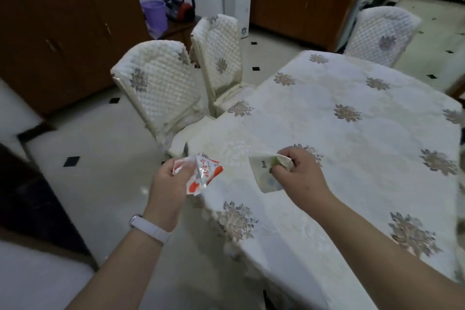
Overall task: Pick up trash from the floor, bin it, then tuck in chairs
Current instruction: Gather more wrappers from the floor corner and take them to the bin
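My left hand grips a crumpled red-and-white wrapper, held in the air beside the table's left corner. My right hand pinches a pale paper wrapper above the tablecloth. Two quilted white chairs stand pulled out at the table's left side, the nearer chair angled away and the farther chair behind it. A third chair stands at the table's far end. A purple bin sits in the far corner on a low stand.
The table carries a white flowered cloth and fills the right half of the view. Brown cabinets line the left wall and a second cabinet the back wall. A red-and-black vacuum sits beside the bin. Pale tiled floor lies to the left.
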### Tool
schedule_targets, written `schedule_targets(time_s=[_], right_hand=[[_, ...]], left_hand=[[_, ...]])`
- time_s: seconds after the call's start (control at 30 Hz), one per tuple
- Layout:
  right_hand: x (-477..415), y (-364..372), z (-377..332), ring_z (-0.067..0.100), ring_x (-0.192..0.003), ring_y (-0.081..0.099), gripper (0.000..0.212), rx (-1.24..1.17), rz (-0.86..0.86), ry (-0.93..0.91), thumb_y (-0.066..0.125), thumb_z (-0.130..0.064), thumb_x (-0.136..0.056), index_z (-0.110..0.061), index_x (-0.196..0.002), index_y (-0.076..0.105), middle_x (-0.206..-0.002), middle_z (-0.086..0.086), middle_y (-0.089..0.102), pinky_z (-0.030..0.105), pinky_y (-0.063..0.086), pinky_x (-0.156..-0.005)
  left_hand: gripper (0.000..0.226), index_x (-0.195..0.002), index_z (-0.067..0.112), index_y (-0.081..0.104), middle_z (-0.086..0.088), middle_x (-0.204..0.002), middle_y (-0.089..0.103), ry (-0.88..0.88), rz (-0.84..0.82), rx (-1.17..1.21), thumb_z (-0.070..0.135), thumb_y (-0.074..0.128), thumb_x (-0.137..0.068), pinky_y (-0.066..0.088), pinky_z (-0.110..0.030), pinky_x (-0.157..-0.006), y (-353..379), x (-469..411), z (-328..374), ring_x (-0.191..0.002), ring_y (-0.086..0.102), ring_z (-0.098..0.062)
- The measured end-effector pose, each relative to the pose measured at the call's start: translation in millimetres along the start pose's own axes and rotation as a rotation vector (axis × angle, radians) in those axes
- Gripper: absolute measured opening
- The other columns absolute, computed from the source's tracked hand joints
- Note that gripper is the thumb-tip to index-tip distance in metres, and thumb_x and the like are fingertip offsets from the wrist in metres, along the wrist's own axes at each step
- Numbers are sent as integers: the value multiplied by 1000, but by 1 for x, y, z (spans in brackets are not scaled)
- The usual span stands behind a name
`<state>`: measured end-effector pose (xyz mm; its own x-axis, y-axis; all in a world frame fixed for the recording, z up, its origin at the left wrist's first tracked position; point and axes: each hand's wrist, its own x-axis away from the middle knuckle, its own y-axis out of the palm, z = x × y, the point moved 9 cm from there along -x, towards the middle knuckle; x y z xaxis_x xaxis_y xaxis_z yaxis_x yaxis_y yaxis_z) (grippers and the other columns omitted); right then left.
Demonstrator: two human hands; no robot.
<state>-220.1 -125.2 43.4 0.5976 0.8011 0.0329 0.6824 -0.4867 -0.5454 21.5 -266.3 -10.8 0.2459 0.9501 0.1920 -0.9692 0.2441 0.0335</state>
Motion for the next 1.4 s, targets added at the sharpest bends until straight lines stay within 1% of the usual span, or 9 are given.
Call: schedule_targets(time_s=[0.23, 0.37, 0.47, 0.73, 0.87, 1.0, 1.13, 1.3, 1.4], right_hand=[[-62, 97, -32, 0, -53, 46, 9, -52, -146, -17, 60, -12, -85, -20, -82, 58, -72, -5, 58, 15, 31, -45], [-109, 157, -48, 5, -58, 47, 8, -114, -225, -11, 60, -12, -84, -19, -81, 58, -71, -7, 57, 22, 34, -51], [-147, 208, -67, 6, -59, 48, 8, -163, -297, -15, 60, -13, -85, -21, -80, 59, -72, -6, 58, 19, 36, -50], [-226, 317, -150, 9, -62, 53, 7, -198, -465, -110, 62, -15, -84, -22, -82, 61, -77, -2, 63, 26, 42, -55], [-253, 361, -186, 8, -62, 56, 8, -173, -531, -143, 62, -16, -83, -24, -83, 62, -75, -5, 64, 28, 47, -56], [-282, 408, -212, 10, -62, 57, 7, -160, -543, -151, 63, -16, -84, -23, -82, 62, -72, -7, 64, 27, 44, -54], [-313, 466, -241, 10, -59, 51, 12, -127, -528, -149, 62, -16, -84, -24, -76, 59, -66, -7, 58, 26, 39, -53], [-351, 549, -314, 11, -60, 52, 6, -74, -512, -173, 61, -16, -86, -22, -84, 61, -73, -3, 61, 24, 41, -52], [-373, 594, -365, 13, -62, 53, 7, -25, -489, -200, 61, -17, -85, -23, -82, 60, -73, -3, 61, 24, 41, -51]], left_hand=[[14, -100, 7, 69, -5, -91, 76, -54, 131, -1, 18, 63, -94, 54, -24, -59, -76, -48, 0, -81, 71, -19], [14, -100, 10, 70, -7, -94, 75, -85, 206, -73, 22, 63, -94, 57, -38, -74, -117, -81, 3, -89, 72, -26], [13, -100, 12, 69, -3, -91, 76, -107, 303, -127, 22, 64, -93, 54, -29, -66, -154, -105, 11, -84, 72, -19], [11, -102, 18, 68, 2, -94, 75, -101, 506, -171, 20, 59, -95, 55, -27, -71, -237, -156, 57, -87, 72, -13], [14, -106, 21, 66, 7, -96, 74, -96, 540, -150, 25, 59, -95, 53, -24, -70, -273, -182, 71, -89, 71, -10], [17, -110, 20, 66, 2, -101, 74, -124, 577, -90, 26, 59, -95, 54, -30, -76, -312, -225, 69, -93, 71, -15], [15, -107, 18, 66, -1, -101, 73, -130, 577, -42, 24, 59, -96, 55, -28, -69, -362, -284, 65, -92, 70, -18], [16, -106, 13, 67, -8, -100, 73, -102, 574, 16, 22, 60, -95, 58, -46, -82, -452, -368, 73, -95, 71, -28], [16, -106, 11, 67, -9, -100, 74, -87, 538, 48, 21, 61, -94, 56, -46, -83, -499, -417, 91, -93, 71, -28]])
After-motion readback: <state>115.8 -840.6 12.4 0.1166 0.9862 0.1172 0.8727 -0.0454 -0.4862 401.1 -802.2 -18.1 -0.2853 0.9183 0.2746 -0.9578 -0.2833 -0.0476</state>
